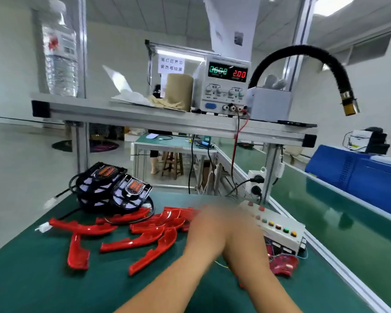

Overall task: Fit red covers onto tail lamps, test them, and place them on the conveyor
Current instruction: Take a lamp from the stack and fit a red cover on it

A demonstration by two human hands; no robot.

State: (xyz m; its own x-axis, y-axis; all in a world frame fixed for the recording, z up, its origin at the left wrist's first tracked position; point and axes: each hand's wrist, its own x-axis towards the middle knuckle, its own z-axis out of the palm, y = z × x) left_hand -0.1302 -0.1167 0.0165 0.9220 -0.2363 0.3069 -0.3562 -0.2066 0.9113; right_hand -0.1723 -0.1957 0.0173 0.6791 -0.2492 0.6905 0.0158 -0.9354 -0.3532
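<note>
I see a shelf (145, 114) running across the middle. On it, a water bottle (60, 53) stands at ten o'clock and a brown paper roll (180, 91) at twelve, just beside a power supply (224, 86) with lit digits. A black hose (303, 53) arches at one o'clock. A blue crate (357, 170) sits at three

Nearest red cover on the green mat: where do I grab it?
Pinch the front cover across its slim middle, coming from above at its near left side. It lies flat with bare mat there, while its far end crowds the pile.
</note>
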